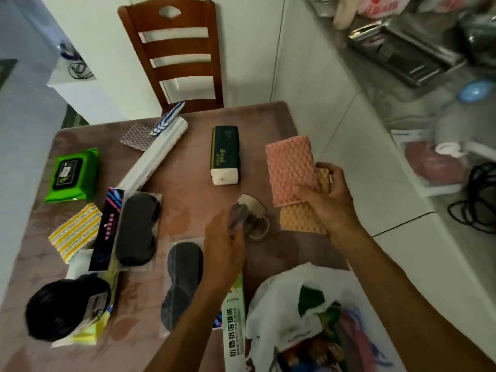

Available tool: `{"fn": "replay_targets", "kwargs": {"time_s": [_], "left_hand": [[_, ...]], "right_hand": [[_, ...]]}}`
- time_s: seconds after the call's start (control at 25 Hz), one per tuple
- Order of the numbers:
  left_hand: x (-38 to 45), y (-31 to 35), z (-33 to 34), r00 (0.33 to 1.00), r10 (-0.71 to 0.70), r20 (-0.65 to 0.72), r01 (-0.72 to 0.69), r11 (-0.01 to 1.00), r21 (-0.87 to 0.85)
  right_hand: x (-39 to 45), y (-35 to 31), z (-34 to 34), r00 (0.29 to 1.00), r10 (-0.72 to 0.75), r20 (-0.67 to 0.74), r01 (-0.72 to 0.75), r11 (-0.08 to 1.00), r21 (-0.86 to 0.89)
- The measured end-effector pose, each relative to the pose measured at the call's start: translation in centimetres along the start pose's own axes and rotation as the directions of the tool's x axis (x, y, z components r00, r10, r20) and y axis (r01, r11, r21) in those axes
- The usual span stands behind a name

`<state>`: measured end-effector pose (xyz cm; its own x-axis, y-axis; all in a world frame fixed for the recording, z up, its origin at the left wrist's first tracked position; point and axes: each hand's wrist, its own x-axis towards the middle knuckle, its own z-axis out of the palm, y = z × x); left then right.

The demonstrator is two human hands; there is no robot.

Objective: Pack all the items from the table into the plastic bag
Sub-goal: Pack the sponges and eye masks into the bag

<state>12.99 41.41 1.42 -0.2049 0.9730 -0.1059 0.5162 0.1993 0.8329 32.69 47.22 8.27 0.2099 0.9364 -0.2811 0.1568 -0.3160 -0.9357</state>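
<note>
A white plastic bag (279, 299) lies open at the table's near right with colourful items inside. My right hand (326, 196) grips a stack of bumpy sponge cloths: a pink one (288, 170) on top and an orange one (298, 218) under it, at the table's right edge. My left hand (225, 241) closes on a small blurred pack (239, 216) next to a beige mug (253, 210). Spread over the pink table (188, 189) are a dark green tissue pack (225, 154), a white roll (153, 157), green wet wipes (71, 174) and two black eye masks (139, 229) (181, 280).
A wooden chair (179, 52) stands at the table's far side. A foil box (233, 328) lies under my left forearm. A yellow striped pack (76, 232), a black-pink box (108, 226) and a black roll of bags (64, 307) sit at the left. A cluttered counter (418, 84) runs along the right.
</note>
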Motion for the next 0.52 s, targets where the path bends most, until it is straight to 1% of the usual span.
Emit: {"fn": "replay_targets", "kwargs": {"time_s": [0.04, 0.08, 0.12, 0.16, 0.2, 0.28, 0.32, 0.4, 0.44, 0.48, 0.52], "left_hand": [[-1.4, 2.1, -1.0, 0.992, -0.12, 0.037, 0.126, 0.941, -0.313], [-3.0, 3.8, -2.0, 0.968, -0.206, 0.147, 0.253, 0.798, -0.548], [-4.8, 5.1, -2.9, 0.939, -0.205, 0.276, 0.341, 0.666, -0.663], [-6.8, 5.9, -3.5, 0.92, -0.142, 0.366, 0.368, 0.636, -0.679], [-9.0, 6.2, -3.9, 0.915, -0.079, 0.396, 0.344, 0.667, -0.661], [-13.0, 6.4, -4.2, 0.914, 0.02, 0.406, 0.244, 0.772, -0.587], [-15.2, 5.8, -4.1, 0.896, 0.077, 0.436, 0.198, 0.812, -0.549], [-19.2, 4.7, -4.3, 0.83, 0.171, 0.531, 0.084, 0.902, -0.423], [-21.0, 4.3, -4.7, 0.787, 0.173, 0.592, 0.029, 0.948, -0.316], [-22.8, 3.3, -4.7, 0.767, 0.175, 0.618, -0.082, 0.981, -0.175], [-24.5, 2.6, -4.9, 0.729, 0.16, 0.666, -0.18, 0.983, -0.039]], "right_hand": [[-3.3, -0.6, -1.1, 0.998, -0.003, 0.07, 0.003, 1.0, -0.012], [-6.3, -0.6, -1.8, 0.993, 0.015, 0.117, -0.013, 1.0, -0.014], [-9.1, -0.2, -2.2, 0.989, 0.044, 0.143, -0.045, 0.999, 0.007], [-11.8, 0.4, -2.4, 0.984, 0.078, 0.161, -0.085, 0.996, 0.038], [-14.5, 1.1, -2.6, 0.979, 0.106, 0.172, -0.116, 0.992, 0.053], [-18.9, 2.5, -3.2, 0.978, 0.139, 0.156, -0.147, 0.988, 0.039], [-21.4, 3.3, -3.8, 0.978, 0.159, 0.138, -0.165, 0.986, 0.036], [-25.3, 4.4, -5.7, 0.975, 0.195, 0.103, -0.197, 0.98, 0.009], [-26.7, 4.8, -7.1, 0.977, 0.196, 0.084, -0.193, 0.98, -0.049], [-27.8, 5.1, -8.8, 0.976, 0.199, 0.089, -0.185, 0.972, -0.143], [-28.3, 5.4, -10.3, 0.969, 0.215, 0.121, -0.182, 0.954, -0.237]]}}
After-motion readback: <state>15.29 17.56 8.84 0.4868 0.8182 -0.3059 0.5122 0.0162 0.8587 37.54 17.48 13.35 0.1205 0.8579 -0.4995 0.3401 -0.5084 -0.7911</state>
